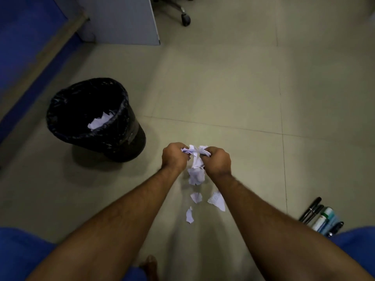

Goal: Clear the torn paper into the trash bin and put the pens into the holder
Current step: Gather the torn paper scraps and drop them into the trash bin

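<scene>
Both hands meet over the tiled floor, each closed on one bunch of torn white paper that hangs down between them. My left hand grips its left side, my right hand its right side. Three loose scraps lie on the floor nearer to me: one small, one lined, one narrow. A black trash bin with a dark liner stands to the left of my hands, with torn paper inside. Several pens and markers lie at the lower right. No holder is in view.
A grey desk panel and a chair castor stand at the far side. A blue wall with a wooden skirting runs along the left. My bare foot shows at the bottom edge between my blue-clad knees.
</scene>
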{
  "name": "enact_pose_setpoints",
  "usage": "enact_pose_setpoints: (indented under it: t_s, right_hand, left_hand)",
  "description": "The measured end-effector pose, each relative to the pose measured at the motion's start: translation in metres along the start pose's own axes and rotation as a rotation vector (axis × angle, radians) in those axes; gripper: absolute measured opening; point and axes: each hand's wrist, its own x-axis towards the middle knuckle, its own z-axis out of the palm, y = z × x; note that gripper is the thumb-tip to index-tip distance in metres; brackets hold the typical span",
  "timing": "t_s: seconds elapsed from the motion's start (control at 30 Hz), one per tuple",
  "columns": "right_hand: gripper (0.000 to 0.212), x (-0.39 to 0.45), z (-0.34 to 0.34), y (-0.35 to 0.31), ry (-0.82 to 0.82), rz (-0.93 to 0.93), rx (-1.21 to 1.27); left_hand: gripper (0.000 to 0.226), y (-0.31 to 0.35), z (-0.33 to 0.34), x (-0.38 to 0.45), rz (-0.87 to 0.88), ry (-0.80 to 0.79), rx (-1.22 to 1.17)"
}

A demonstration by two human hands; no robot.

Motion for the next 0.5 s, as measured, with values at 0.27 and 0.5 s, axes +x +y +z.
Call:
enact_pose_setpoints:
  t_s: [0.27, 0.5]
  right_hand:
    - [0.024, -0.003, -0.008, -0.143, -0.016, -0.203, 0.164]
    - [0.037, -0.014, 0.053, -0.268, -0.088, -0.414, 0.134]
  left_hand:
    - [0.021, 0.043, -0.129, -0.003, 0.058, 0.204, -0.153]
    - [0.019, 0.004, -0.257, 0.026, 0.021, 0.299, -0.173]
